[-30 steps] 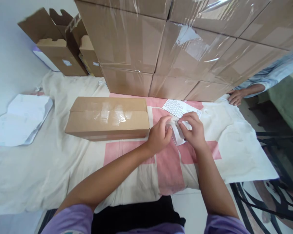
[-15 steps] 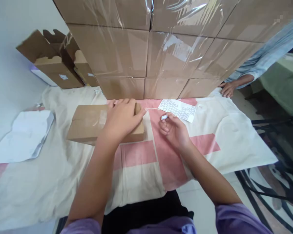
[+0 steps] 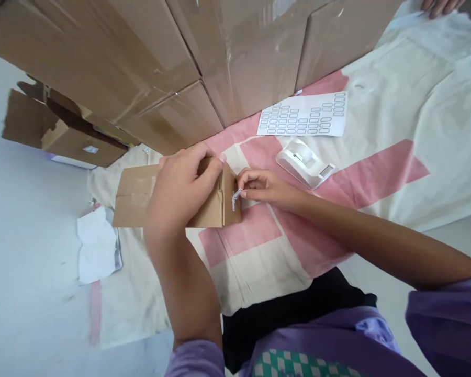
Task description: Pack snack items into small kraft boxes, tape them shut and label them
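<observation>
We held our left hand [image 3: 180, 183] palm down, fingers stretched forward; our right hand [image 3: 265, 188] pinched thumb against forefinger, both forearms reaching ahead.

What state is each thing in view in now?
small box: closed, lying on the cloth, gripped by the left hand.
sticker: pinched in the right hand, at the box's end.
label sheet: lying flat, unheld.
white dispenser: lying on the cloth, unheld.
side carton: flaps open.
</observation>
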Demonstrator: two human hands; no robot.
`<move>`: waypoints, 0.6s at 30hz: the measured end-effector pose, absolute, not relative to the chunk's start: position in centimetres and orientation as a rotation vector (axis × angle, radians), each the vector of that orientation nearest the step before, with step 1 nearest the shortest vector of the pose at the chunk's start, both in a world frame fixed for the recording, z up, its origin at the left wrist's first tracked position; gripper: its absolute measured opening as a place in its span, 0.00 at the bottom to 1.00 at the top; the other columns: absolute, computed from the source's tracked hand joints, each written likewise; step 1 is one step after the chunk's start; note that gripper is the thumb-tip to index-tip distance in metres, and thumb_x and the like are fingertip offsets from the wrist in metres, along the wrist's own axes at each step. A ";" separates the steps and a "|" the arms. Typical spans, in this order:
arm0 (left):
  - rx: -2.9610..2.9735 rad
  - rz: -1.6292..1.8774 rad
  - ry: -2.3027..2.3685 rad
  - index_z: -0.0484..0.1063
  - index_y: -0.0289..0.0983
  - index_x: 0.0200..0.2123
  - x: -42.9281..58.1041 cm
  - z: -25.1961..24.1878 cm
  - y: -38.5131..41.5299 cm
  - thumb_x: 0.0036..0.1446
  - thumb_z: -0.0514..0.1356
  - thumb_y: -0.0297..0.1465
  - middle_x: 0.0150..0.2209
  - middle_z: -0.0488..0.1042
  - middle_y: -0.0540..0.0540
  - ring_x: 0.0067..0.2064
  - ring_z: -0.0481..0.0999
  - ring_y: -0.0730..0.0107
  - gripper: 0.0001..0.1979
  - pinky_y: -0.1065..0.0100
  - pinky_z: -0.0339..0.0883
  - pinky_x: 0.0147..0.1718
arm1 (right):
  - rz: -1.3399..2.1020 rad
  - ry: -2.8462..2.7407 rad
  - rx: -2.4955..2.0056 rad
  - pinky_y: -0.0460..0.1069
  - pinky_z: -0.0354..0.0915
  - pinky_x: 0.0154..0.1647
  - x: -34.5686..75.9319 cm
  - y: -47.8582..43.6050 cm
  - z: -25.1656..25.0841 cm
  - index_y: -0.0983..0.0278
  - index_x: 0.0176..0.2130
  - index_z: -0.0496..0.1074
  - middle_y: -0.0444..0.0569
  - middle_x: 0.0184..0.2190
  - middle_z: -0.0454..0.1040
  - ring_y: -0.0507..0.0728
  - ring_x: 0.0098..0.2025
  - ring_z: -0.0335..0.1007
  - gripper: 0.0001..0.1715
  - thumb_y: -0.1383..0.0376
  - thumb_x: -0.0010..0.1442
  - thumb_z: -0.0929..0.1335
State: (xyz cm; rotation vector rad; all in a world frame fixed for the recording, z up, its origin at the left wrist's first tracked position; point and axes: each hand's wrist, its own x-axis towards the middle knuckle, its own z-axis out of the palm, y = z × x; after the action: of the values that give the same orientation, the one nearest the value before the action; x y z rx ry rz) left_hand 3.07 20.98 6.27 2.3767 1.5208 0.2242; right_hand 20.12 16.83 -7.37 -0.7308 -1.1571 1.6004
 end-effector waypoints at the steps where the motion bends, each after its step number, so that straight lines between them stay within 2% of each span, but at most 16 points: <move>1: 2.368 0.227 1.535 0.69 0.43 0.34 3.1 6.3 20.9 0.66 0.52 0.39 0.34 0.76 0.51 0.38 0.73 0.62 0.11 0.59 0.64 0.49 | 1.600 -1.169 -0.717 0.49 0.64 0.43 20.2 16.9 -7.4 0.65 0.32 0.72 0.45 0.37 0.68 0.52 0.39 0.68 0.09 0.64 0.56 0.75; 6: 2.378 0.274 1.560 0.69 0.43 0.34 3.1 6.1 20.8 0.65 0.52 0.41 0.34 0.75 0.50 0.38 0.72 0.62 0.12 0.60 0.65 0.46 | 1.584 -1.224 -0.657 0.48 0.64 0.40 20.4 17.0 -7.7 0.65 0.30 0.70 0.45 0.37 0.66 0.51 0.38 0.66 0.12 0.64 0.55 0.76; 11: 2.388 0.253 1.536 0.70 0.43 0.34 3.2 6.0 20.8 0.65 0.52 0.40 0.34 0.76 0.50 0.38 0.72 0.62 0.11 0.60 0.64 0.47 | 1.587 -1.264 -0.663 0.47 0.63 0.36 20.3 16.8 -8.1 0.64 0.35 0.72 0.44 0.40 0.64 0.49 0.34 0.65 0.12 0.63 0.55 0.76; 18: 2.385 0.260 1.514 0.68 0.43 0.32 3.1 6.1 20.8 0.66 0.51 0.42 0.33 0.76 0.50 0.39 0.73 0.61 0.13 0.60 0.63 0.46 | 1.556 -1.281 -0.674 0.47 0.63 0.35 20.0 16.5 -8.3 0.64 0.36 0.73 0.44 0.41 0.62 0.47 0.32 0.64 0.12 0.64 0.54 0.76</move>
State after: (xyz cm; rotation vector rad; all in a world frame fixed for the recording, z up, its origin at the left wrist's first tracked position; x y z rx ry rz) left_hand 3.14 20.85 6.06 2.3847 1.5140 0.2604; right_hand 19.97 16.53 -8.26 -0.6739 -1.2809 1.5556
